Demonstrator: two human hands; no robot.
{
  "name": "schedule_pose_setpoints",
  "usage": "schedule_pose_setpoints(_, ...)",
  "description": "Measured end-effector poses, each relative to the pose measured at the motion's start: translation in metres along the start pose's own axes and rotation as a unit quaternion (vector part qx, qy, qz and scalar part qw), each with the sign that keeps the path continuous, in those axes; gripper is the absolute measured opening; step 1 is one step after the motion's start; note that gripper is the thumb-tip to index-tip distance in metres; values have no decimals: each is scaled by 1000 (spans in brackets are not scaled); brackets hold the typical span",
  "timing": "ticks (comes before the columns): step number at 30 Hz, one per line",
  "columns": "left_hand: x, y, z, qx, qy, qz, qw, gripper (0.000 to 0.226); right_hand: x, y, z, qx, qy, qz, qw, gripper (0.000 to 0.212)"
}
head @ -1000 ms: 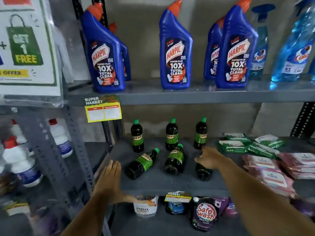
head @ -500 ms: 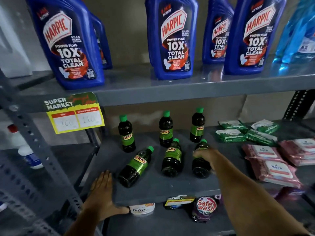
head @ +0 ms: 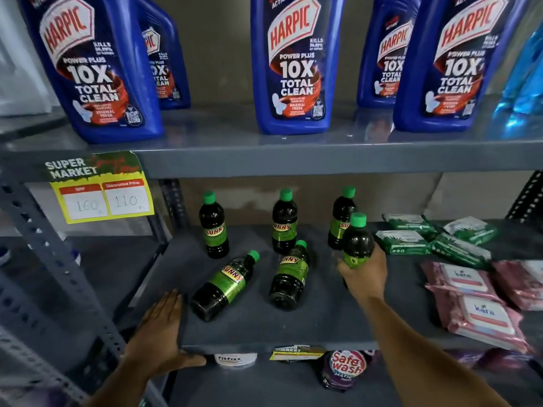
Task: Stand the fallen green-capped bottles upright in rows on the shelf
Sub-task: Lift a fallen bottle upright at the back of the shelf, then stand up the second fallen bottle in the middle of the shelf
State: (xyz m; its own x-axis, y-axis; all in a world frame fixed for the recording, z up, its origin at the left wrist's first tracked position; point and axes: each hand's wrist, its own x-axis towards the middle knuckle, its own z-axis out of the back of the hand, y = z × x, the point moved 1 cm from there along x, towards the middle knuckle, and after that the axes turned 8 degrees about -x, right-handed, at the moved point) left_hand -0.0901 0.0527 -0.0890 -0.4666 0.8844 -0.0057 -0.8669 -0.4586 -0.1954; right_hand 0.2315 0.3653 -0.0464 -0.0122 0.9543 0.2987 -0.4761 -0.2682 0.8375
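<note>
While right hand [head: 364, 274] grips one bottle [head: 357, 242], three upright, two fallen, left hand [head: 158, 333] flat.

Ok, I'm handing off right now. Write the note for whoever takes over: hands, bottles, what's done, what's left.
Right hand: gripping a Sunny bottle around its lower half, upright, at the right of the front row; whether its base touches the shelf is hidden.
Left hand: flat on the front left edge of the middle shelf, holding nothing.
Done: three bottles upright in the back row, left, middle, right.
Left: set the held bottle down, then stand up the two lying ones, front left and front middle.
</note>
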Motion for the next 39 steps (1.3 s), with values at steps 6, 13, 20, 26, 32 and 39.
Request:
schedule_pose_setpoints(6,-1,-1,-1,-10,-8,7,1000,164,-8,-19,-3,35,-53,-27,998,72)
schedule_pose_setpoints(13,-2,-1,1,-11,2,15,1000,164,-16,-17,7,20,-46,-19,999,91)
schedule_pose_setpoints(20,-2,-5,6,-3,14,22,1000,164,-87,25,-11,28,-28,158,987,64)
schedule_pose_setpoints(26,-5,-3,6,-24,43,15,999,160,-65,71,-65,-65,207,-115,969,86)
schedule_pose_setpoints(32,-1,-5,9,-22,54,20,998,164,-46,78,-78,-45,239,-250,937,55)
schedule_pose_setpoints(39,-3,-2,5,-28,31,7,999,164,-51,76,-73,-105,241,-256,930,70)
